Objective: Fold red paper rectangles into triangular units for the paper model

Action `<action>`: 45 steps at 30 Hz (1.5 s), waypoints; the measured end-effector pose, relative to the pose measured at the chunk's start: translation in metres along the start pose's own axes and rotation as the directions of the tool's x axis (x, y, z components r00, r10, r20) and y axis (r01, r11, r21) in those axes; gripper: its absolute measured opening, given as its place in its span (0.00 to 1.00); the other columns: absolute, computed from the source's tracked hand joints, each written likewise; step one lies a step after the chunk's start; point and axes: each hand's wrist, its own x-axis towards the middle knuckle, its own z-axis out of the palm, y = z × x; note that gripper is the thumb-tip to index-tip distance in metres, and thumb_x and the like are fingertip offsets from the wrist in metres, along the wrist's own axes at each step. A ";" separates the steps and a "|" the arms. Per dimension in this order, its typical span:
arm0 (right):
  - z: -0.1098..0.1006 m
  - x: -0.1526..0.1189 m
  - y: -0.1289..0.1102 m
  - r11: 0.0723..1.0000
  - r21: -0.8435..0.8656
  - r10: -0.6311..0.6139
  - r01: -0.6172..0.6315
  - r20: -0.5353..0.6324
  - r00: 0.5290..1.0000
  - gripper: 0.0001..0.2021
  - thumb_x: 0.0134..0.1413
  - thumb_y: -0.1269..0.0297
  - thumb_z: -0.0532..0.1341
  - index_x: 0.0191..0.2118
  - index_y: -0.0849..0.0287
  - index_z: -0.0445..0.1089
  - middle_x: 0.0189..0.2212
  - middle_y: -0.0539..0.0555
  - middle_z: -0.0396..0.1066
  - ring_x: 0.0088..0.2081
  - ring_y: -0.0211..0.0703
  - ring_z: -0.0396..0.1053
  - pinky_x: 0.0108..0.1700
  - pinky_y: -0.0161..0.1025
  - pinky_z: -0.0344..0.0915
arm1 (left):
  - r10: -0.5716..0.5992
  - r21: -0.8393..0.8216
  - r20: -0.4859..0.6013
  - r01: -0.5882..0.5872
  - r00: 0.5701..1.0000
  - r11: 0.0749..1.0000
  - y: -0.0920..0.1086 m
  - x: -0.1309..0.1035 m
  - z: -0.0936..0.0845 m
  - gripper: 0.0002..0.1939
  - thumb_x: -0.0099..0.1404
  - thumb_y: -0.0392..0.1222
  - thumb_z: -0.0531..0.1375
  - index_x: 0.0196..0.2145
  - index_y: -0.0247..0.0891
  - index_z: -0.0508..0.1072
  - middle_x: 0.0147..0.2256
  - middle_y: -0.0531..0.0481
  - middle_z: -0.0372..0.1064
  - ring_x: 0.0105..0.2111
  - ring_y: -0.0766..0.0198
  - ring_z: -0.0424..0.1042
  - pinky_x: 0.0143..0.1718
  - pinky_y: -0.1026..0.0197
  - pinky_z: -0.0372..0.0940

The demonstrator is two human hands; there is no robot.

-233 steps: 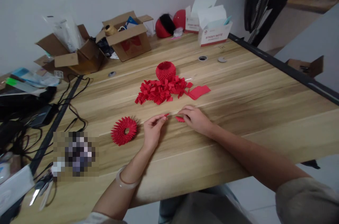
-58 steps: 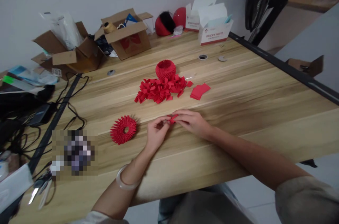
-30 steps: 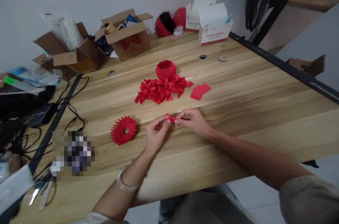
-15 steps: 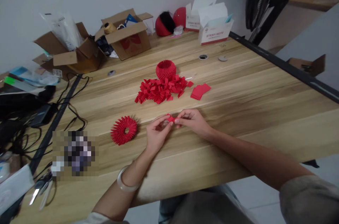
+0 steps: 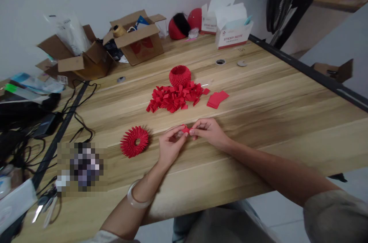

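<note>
Between my fingertips is a small red piece of paper (image 5: 185, 129), partly covered by them. My left hand (image 5: 170, 144) pinches its left side and my right hand (image 5: 211, 132) pinches its right end, both just above the table. Left of my hands lies a flat red ring of folded paper (image 5: 134, 142) with a hole in the middle. Beyond my hands spreads a heap of small folded red paper pieces (image 5: 172, 98), with a round red folded-paper bowl (image 5: 179, 76) right behind it. A few flat red paper sheets (image 5: 217, 99) lie to the heap's right.
Open cardboard boxes (image 5: 143, 45) and white sticky note boxes (image 5: 234, 36) line the wooden table's (image 5: 273, 120) back. Black cables (image 5: 82, 120) run along the left side, near scissors (image 5: 43, 204). A cable hole (image 5: 220, 62) is at the back right.
</note>
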 end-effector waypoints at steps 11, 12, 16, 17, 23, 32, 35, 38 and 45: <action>0.000 0.001 -0.003 0.998 0.038 -0.053 0.054 -0.022 0.998 0.10 0.37 0.65 0.68 0.24 0.62 0.68 0.18 0.48 0.72 0.20 0.33 0.69 0.25 0.31 0.65 | 0.038 -0.073 0.064 -0.033 0.997 0.997 -0.007 0.000 -0.002 0.16 0.47 0.36 0.67 0.37 0.37 0.77 0.39 0.41 0.73 0.34 0.62 0.73 0.36 0.61 0.69; 0.000 0.001 -0.003 0.998 0.041 -0.051 0.051 -0.020 0.999 0.10 0.37 0.65 0.68 0.24 0.62 0.68 0.19 0.49 0.72 0.20 0.33 0.69 0.25 0.31 0.65 | 0.051 -0.054 0.055 -0.048 0.997 0.997 -0.006 0.000 -0.002 0.15 0.48 0.36 0.67 0.36 0.37 0.77 0.38 0.41 0.74 0.34 0.62 0.73 0.37 0.61 0.69; 0.001 0.000 -0.002 0.998 0.045 -0.042 0.042 -0.002 0.999 0.10 0.37 0.64 0.69 0.24 0.62 0.67 0.20 0.50 0.73 0.20 0.33 0.69 0.25 0.31 0.65 | 0.090 0.016 0.040 -0.091 0.995 0.996 -0.004 0.000 -0.002 0.12 0.49 0.35 0.65 0.35 0.36 0.77 0.35 0.43 0.74 0.34 0.63 0.73 0.37 0.61 0.68; 0.001 0.000 -0.001 0.998 0.047 -0.038 0.038 0.007 0.999 0.10 0.37 0.64 0.69 0.24 0.62 0.67 0.20 0.50 0.73 0.20 0.33 0.69 0.26 0.31 0.65 | 0.097 0.030 0.039 -0.098 0.995 0.995 -0.003 0.000 -0.002 0.11 0.50 0.35 0.65 0.34 0.36 0.77 0.35 0.43 0.74 0.33 0.63 0.72 0.36 0.62 0.67; 0.000 0.001 0.002 0.998 0.069 -0.011 0.008 0.036 0.999 0.13 0.35 0.63 0.69 0.26 0.62 0.66 0.20 0.49 0.72 0.23 0.34 0.70 0.29 0.32 0.67 | 0.055 -0.046 0.010 -0.055 0.998 0.997 0.004 0.000 0.002 0.10 0.48 0.37 0.66 0.31 0.35 0.73 0.35 0.45 0.71 0.32 0.64 0.71 0.34 0.62 0.66; 0.001 -0.001 -0.001 0.998 0.046 -0.035 0.034 0.004 0.999 0.14 0.36 0.62 0.69 0.27 0.61 0.65 0.19 0.47 0.70 0.23 0.34 0.69 0.29 0.33 0.66 | -0.099 -0.204 0.085 0.115 0.991 0.972 0.008 0.001 0.005 0.21 0.48 0.38 0.67 0.23 0.38 0.54 0.19 0.60 0.59 0.19 0.74 0.61 0.24 0.70 0.57; 0.001 -0.002 0.000 0.999 -0.010 -0.039 0.040 0.035 0.999 0.14 0.37 0.63 0.69 0.28 0.60 0.64 0.21 0.47 0.71 0.24 0.34 0.70 0.30 0.32 0.65 | -0.079 -0.212 0.093 0.098 0.992 0.972 0.008 0.000 0.004 0.20 0.48 0.38 0.67 0.23 0.38 0.55 0.21 0.57 0.62 0.22 0.72 0.64 0.27 0.67 0.60; 0.001 -0.003 -0.001 0.994 -0.096 -0.051 0.059 0.089 0.995 0.14 0.38 0.64 0.68 0.29 0.60 0.62 0.22 0.48 0.72 0.25 0.34 0.69 0.30 0.32 0.64 | -0.088 -0.235 0.114 0.113 0.990 0.965 0.007 0.001 0.003 0.18 0.49 0.38 0.66 0.23 0.38 0.56 0.24 0.55 0.65 0.25 0.70 0.66 0.30 0.66 0.61; -0.002 -0.003 -0.003 0.925 -0.311 -0.201 0.219 0.089 0.976 0.12 0.44 0.61 0.64 0.35 0.62 0.70 0.31 0.54 0.74 0.32 0.39 0.71 0.37 0.36 0.66 | -0.154 -0.177 0.112 0.172 0.982 0.969 0.005 0.002 0.003 0.17 0.45 0.36 0.66 0.24 0.38 0.57 0.22 0.55 0.66 0.22 0.72 0.65 0.25 0.68 0.59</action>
